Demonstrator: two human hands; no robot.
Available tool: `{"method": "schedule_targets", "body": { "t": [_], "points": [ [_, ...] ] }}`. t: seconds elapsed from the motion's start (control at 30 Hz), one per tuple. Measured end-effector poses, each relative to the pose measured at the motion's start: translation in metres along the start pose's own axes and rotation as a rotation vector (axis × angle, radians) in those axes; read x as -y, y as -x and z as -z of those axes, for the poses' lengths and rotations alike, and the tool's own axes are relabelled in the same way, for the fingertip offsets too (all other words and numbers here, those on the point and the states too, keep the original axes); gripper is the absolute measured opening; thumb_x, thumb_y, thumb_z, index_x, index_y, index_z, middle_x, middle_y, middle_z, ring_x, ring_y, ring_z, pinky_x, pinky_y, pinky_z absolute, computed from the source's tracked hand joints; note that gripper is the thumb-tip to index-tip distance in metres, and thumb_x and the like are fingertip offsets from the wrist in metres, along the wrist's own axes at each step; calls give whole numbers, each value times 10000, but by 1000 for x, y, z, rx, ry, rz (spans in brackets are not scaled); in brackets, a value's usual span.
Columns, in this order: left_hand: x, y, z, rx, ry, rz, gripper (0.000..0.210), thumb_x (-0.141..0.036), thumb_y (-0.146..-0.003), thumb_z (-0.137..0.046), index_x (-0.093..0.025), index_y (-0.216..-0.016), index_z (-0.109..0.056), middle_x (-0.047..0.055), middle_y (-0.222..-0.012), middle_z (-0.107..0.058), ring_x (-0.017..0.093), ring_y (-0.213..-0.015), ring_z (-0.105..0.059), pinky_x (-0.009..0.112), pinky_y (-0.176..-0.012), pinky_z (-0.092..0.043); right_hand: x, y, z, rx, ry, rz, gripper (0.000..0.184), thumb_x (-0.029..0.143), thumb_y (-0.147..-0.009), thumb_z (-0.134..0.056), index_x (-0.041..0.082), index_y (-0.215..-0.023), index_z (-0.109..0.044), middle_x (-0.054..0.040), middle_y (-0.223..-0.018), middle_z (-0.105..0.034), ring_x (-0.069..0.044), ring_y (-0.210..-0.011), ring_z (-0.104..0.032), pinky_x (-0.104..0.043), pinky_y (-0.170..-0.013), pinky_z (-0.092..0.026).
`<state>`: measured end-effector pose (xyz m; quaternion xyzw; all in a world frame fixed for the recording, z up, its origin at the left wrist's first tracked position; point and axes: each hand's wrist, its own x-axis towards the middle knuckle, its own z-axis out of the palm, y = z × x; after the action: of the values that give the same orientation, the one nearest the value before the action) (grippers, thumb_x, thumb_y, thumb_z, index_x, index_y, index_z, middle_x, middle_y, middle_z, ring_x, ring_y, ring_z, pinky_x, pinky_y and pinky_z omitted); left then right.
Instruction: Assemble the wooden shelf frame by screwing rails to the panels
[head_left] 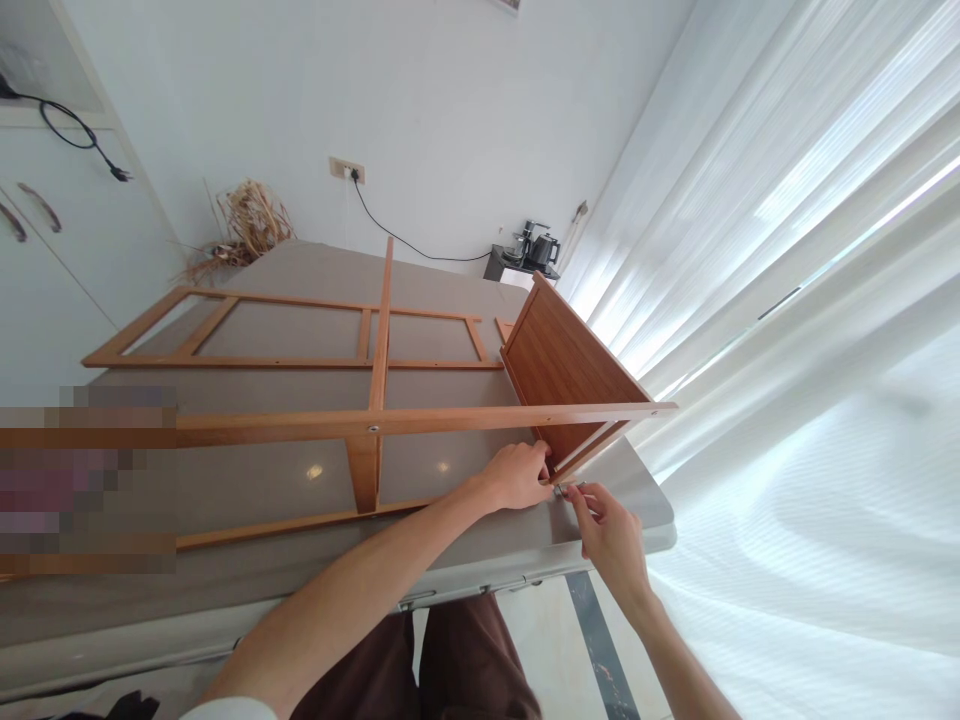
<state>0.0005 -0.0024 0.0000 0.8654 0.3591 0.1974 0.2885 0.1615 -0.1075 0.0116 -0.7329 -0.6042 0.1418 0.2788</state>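
A partly joined wooden frame (465, 420) stands on edge on a grey-covered table. A slatless solid side panel (570, 365) rises at its right end, and a crosspiece (381, 340) runs through its middle. My left hand (517, 476) is closed around the frame's lower right corner, under the long upper rail. Just right of it, my right hand (609, 520) pinches a small, thin metal piece (562, 490) against that corner. It looks like a hex key or a screw, too small to tell. The fingertips partly hide it.
Behind lies a flat ladder-like wooden frame (292, 364) on the grey tabletop (315, 394). Dried stalks (255, 220) stand at the back left. A small black stand with a kettle (544, 250) is beyond the table. White curtains (810, 300) hang along the right side.
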Motion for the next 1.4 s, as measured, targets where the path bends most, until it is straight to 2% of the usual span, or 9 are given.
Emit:
{"method": "schedule_targets", "body": {
  "t": [0.1,0.2,0.3,0.4,0.5,0.63,0.77,1.2,1.4],
  "points": [
    [0,0,1,2,2,-1,438,-321,-792,-622,-180,-1199,-545,39,-1011,-764,269,-974,-705,361,-832,-536,-7,1,-3,-44,45,31,408,555,-981,-403,238,-849,-622,17,-668,-692,-110,-356,-503,-246,-477,-391],
    [-1,1,1,3,15,2,434,-319,-791,-623,-186,-1197,-549,31,-1003,-766,266,-966,-708,354,-823,-537,-22,3,-12,-120,235,188,419,522,-1002,-369,234,-902,-657,19,-561,-626,-131,-414,-529,-240,-482,-340],
    [-1,1,2,2,28,5,436,-313,-781,-632,-181,-1190,-556,31,-1001,-768,266,-962,-708,351,-819,-537,-33,4,-20,-179,412,342,424,464,-1024,-342,225,-976,-689,5,-554,-623,-141,-447,-552,-247,-475,-273],
    [-1,0,2,0,35,3,428,-310,-775,-636,-183,-1177,-561,30,-1003,-767,264,-949,-709,352,-813,-540,-36,6,-23,-197,473,401,423,432,-1030,-342,224,-965,-705,-5,-577,-645,-133,-435,-538,-255,-476,-247],
    [0,1,1,-8,30,2,426,-312,-774,-637,-185,-1173,-558,31,-996,-766,269,-950,-708,359,-809,-541,-34,7,-22,-183,394,335,407,462,-1021,-358,237,-972,-693,4,-606,-656,-127,-440,-524,-244,-483,-284],
    [0,1,0,-5,27,6,401,-331,-788,-628,-185,-1156,-561,42,-979,-765,266,-935,-709,350,-790,-541,-25,9,-19,-132,159,128,395,540,-989,-397,248,-911,-651,24,-657,-676,-116,-437,-513,-230,-516,-379],
    [-1,0,-1,-13,10,11,430,-322,-782,-640,-182,-1179,-556,48,-996,-764,269,-972,-704,348,-825,-532,-12,11,-20,-131,-20,-59,434,612,-949,-430,233,-864,-622,3,-805,-742,-103,-387,-509,-245,-500,-416],
    [0,1,0,-8,2,7,359,-342,-786,-619,-185,-1105,-564,54,-982,-761,268,-929,-712,346,-789,-539,-8,1,-10,-73,-122,-178,506,693,-874,-486,219,-851,-661,-29,-819,-770,-120,-347,-516,-270,-465,-424],
    [1,1,0,0,2,-5,363,-340,-790,-622,-184,-1113,-568,65,-996,-760,274,-963,-708,353,-820,-536,-10,2,-10,-67,-135,-188,514,703,-861,-503,219,-863,-675,-12,-649,-727,-145,-371,-531,-273,-469,-408]
  ]
}}
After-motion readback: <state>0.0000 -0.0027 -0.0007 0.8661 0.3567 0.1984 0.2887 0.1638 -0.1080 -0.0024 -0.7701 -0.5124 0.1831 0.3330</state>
